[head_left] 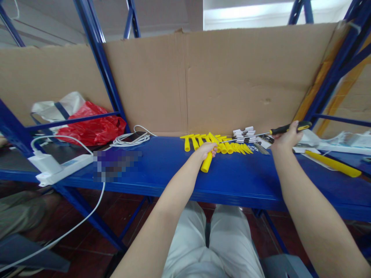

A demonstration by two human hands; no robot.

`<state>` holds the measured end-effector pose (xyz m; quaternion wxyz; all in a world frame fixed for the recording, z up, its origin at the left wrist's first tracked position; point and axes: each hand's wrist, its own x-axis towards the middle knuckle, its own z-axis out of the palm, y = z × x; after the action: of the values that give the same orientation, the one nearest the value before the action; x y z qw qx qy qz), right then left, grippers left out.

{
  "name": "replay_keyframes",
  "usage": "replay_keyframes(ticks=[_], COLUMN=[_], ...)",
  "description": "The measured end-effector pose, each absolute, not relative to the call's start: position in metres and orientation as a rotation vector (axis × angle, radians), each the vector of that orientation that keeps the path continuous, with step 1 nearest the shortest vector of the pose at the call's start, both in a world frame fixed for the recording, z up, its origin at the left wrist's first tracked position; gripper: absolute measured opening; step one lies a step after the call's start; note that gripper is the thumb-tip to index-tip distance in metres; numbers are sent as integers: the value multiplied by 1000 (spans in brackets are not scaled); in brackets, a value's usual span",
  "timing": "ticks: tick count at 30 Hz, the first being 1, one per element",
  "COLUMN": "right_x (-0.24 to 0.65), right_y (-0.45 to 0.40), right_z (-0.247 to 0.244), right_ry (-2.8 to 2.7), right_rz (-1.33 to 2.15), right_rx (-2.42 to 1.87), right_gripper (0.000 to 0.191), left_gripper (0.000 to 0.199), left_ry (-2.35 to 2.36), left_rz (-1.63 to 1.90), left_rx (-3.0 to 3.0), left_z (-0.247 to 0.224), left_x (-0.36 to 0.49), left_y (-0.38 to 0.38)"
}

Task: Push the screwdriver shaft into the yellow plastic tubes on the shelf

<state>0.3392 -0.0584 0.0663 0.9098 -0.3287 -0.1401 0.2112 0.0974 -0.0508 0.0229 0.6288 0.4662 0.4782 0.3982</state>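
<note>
On blue shelf [162, 166]: yellow pieces [187, 145] | behind: cardboard [246, 77] | below: reddish tiles [89, 243]

Blue bench [162, 170], top slightly glossy. Brown cardboard [232, 77] upright along its back edge, vertical crease near mid-span. Blue posts [98, 58] left and right; diagonal brace [355, 60] at right. Floor [89, 247]: dark red tiles. Bright light [272, 15] above cardboard; greyish surface [168, 17] beside it, wall or ceiling unclear.

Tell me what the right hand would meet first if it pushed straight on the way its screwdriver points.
Probably the yellow piece in the left hand; the screwdriver appears to reach it, though contact is unclear.
</note>
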Motion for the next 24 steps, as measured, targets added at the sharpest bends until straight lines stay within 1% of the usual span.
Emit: replay_keyframes(ticks=[12,15,24], right_x=[346,344,337], right_y=[-48,-51,-61], right_z=[61,62,68], right_ry=[-307,-321,-337], right_rz=[415,415,606], right_rx=[-665,-677,-620], right_gripper=[22,19,10], left_gripper=[21,22,27], left_ry=[1087,1094,1107], left_rz=[928,926,980], left_rx=[1046,1070,1055], left_z=[23,24,25], left_x=[98,97,96], left_y=[-51,-52,-53])
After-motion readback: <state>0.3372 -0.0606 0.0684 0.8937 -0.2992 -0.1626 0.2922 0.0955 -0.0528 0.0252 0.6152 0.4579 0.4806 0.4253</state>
